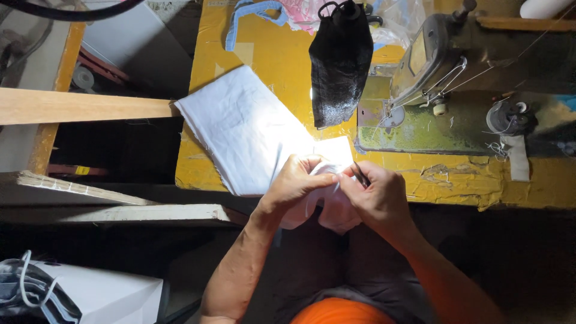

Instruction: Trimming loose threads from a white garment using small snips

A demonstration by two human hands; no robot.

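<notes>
Left hand: your left hand point(295, 183) sits just in front of the sewing machine point(441, 66), at the near edge of the yellow table point(288, 66). Its fingers are curled tight and pinch a small piece of white cloth point(333, 207).

Right hand: your right hand point(378, 195) is just beside the left one, closer to the machine's side of the table. It is closed around a thin dark tool point(361, 174), whose tip pokes up between thumb and fingers and meets the cloth. What kind of tool it is cannot be told; too little of it shows.

Small white cloth: you hold it between both hands, in front of the machine and lower than the needle end. Part of it hangs down over the table edge towards your lap.

Large white fabric point(240, 129): it lies flat on the table to the left of the machine, and its far left corner reaches the table's left edge. Its near side runs right up to your left hand.

Black bag point(341, 60): it hangs just left of the machine head, above the table, between the machine and the large fabric.

Machine bed: the worn green plate point(420, 129) lies directly behind your right hand, scattered with thread scraps.

Thread spool point(509, 117): it stands on the bed's right part, well apart from your hands.

Blue strap point(252, 15): it lies at the far edge of the table, left of the black bag and behind the large fabric.

Wooden plank point(84, 105): it lies left of the table, far from the machine, its end touching the table's left edge.
</notes>
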